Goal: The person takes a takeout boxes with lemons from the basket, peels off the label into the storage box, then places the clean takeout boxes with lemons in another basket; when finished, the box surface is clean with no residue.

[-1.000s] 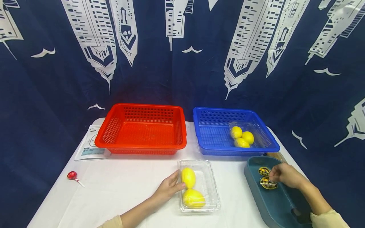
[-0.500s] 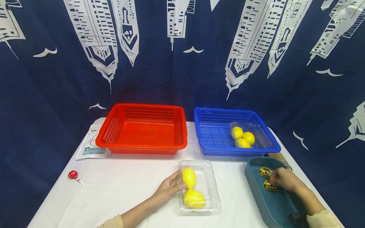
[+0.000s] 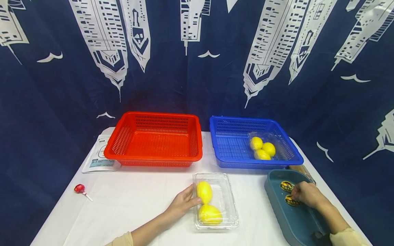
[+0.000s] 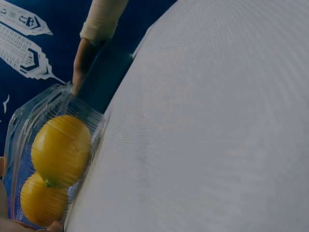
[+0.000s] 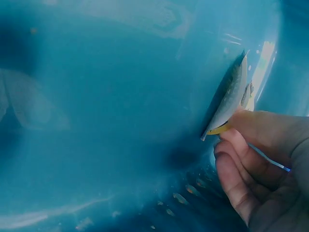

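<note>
White tablecloth: right hand (image 3: 307,194) pinches a round yellow-and-black sticker (image 5: 231,101) in the teal plastic tray (image 3: 277,205); left hand (image 3: 182,204), fingers straight, steadies the clear plastic clamshell of lemons (image 3: 215,201), well leftward.

A clear plastic clamshell box (image 3: 215,201) lies flat near the table's front edge, lid shut; two yellow lemons (image 3: 204,192) sit inside it, one behind the other; an oval yellow-and-black sticker (image 3: 291,200) — one edge lifted — lies in the teal tray (image 3: 295,222).
</note>
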Action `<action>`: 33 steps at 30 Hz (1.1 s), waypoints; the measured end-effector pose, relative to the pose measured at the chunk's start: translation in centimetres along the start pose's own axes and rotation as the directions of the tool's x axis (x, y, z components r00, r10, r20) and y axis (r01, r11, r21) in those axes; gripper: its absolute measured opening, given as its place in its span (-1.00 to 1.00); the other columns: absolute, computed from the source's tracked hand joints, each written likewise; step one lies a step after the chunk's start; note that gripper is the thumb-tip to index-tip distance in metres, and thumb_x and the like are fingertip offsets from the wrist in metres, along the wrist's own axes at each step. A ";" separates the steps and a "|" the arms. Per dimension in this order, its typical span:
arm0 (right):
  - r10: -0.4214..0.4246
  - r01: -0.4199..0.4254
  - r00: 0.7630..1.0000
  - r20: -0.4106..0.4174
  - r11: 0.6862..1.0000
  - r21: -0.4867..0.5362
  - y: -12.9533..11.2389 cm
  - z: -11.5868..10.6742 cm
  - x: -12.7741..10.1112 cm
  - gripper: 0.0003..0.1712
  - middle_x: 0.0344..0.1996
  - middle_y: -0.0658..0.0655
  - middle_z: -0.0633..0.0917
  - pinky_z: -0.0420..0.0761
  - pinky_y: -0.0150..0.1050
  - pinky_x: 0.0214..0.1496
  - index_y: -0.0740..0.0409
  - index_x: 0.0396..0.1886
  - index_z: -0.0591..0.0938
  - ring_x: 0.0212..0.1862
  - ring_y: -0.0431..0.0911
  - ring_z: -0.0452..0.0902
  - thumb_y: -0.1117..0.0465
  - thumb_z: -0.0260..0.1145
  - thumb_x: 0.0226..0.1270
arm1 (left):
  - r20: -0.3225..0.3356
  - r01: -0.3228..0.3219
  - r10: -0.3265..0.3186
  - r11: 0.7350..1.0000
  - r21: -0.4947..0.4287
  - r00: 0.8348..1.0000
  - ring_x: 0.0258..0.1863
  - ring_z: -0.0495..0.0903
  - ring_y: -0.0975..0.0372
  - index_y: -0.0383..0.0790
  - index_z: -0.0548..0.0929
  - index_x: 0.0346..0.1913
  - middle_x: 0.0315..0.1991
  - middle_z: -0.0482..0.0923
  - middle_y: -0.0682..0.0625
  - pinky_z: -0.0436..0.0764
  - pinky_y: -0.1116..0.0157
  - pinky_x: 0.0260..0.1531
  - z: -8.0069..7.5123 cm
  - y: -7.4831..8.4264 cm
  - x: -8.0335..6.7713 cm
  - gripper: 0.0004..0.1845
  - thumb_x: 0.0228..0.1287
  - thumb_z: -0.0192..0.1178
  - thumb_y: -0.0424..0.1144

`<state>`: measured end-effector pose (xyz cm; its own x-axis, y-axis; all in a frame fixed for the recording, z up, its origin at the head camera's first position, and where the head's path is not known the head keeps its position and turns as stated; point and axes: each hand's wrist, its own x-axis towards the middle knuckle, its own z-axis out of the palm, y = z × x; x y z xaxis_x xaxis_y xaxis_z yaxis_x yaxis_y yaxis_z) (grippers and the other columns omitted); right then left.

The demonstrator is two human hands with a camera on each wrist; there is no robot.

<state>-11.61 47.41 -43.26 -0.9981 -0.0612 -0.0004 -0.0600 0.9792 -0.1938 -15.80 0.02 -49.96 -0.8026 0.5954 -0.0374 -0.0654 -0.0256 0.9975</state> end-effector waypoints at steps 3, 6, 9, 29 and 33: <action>0.010 -0.010 1.000 0.010 1.000 0.012 0.0 0.0 0.0 -0.87 -0.62 -0.09 0.67 0.46 -0.35 -0.52 0.08 -0.61 0.66 -0.53 -0.31 0.43 0.35 0.46 -0.06 | 0.000 -0.002 0.002 1.000 -0.003 1.000 0.53 -0.10 -0.16 -0.49 -0.06 0.50 0.54 -0.13 -0.33 0.05 0.01 0.47 0.0 0.0 0.0 -0.10 0.37 0.16 -0.04; 0.025 -0.026 0.999 0.031 0.999 0.025 0.0 -0.1 0.0 -0.90 -0.60 -0.07 0.68 0.47 -0.33 -0.50 0.11 -0.58 0.67 -0.51 -0.28 0.46 0.33 0.47 -0.05 | -0.003 0.003 -0.003 1.000 -0.006 1.000 0.53 -0.10 -0.15 -0.48 -0.06 0.50 0.54 -0.12 -0.33 0.05 0.00 0.48 0.0 -0.1 0.0 -0.10 0.37 0.16 -0.05; 0.041 -0.042 0.998 0.048 0.998 0.035 0.0 -0.3 0.0 -0.91 -0.57 -0.04 0.69 0.51 -0.30 -0.48 0.15 -0.54 0.69 -0.48 -0.23 0.51 0.29 0.48 -0.04 | -0.005 0.010 -0.010 1.000 -0.009 1.000 0.53 -0.10 -0.14 -0.48 -0.06 0.50 0.54 -0.13 -0.32 0.04 0.00 0.48 0.0 -0.1 0.0 -0.10 0.37 0.16 -0.05; 0.083 -0.092 0.994 0.065 0.986 0.137 -4.4 -3.7 -0.6 -0.54 -0.42 -0.01 0.72 0.51 -0.37 -0.43 0.33 -0.17 0.70 -0.39 -0.28 0.52 0.02 0.46 0.14 | -0.003 0.017 -0.017 1.000 -0.004 1.000 0.53 -0.10 -0.15 -0.50 -0.07 0.50 0.54 -0.13 -0.33 0.06 0.00 0.47 0.0 0.0 0.0 -0.09 0.37 0.16 -0.04; 0.066 -0.079 0.995 0.077 0.981 0.176 -6.4 -4.3 -0.7 -0.54 -0.40 -0.03 0.72 0.53 -0.38 -0.38 0.31 -0.14 0.70 -0.38 -0.32 0.53 -0.01 0.42 0.19 | 0.001 0.011 -0.011 1.000 -0.004 1.000 0.53 -0.09 -0.14 -0.49 -0.07 0.50 0.54 -0.13 -0.33 0.06 0.00 0.47 0.0 0.0 -0.1 -0.10 0.38 0.15 -0.05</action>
<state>-10.57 41.99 -37.80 -0.9960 -0.0111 -0.0889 0.0220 0.9316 -0.3629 -15.75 -0.02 -49.92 -0.8010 0.5968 -0.0479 -0.0766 -0.0228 0.9968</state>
